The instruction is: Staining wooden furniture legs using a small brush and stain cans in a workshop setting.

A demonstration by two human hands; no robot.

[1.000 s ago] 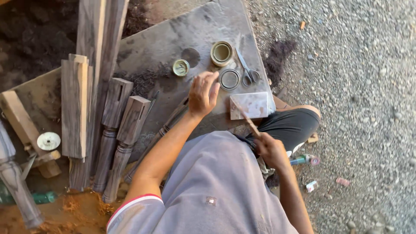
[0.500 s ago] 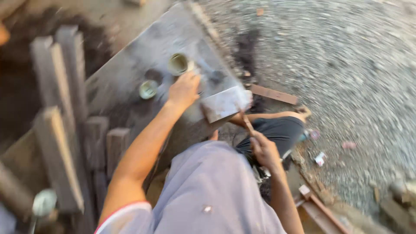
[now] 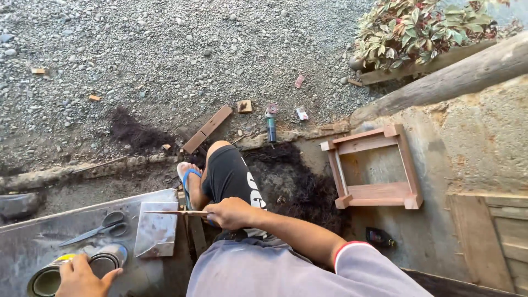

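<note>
Nearest, the left hand (image 3: 82, 278) rests on the rim of 1 of 2 open tins (image 3: 77, 269) at the bottom edge, fingers spread over it rather than closed around it. The right hand (image 3: 231, 213) is clamped on a thin wooden stick (image 3: 176, 212), whose long axis runs level, pointing left from the fist toward a small metal sheet (image 3: 157, 228) (its tip lies over the sheet's upper edge). The right hand is the nearer to that sheet. Scissors (image 3: 96, 228) lie just left of it on the grey board (image 3: 33, 242). Farther off, a wooden frame (image 3: 374, 165) sits on concrete, gravel (image 3: 165, 49) beyond.
</note>
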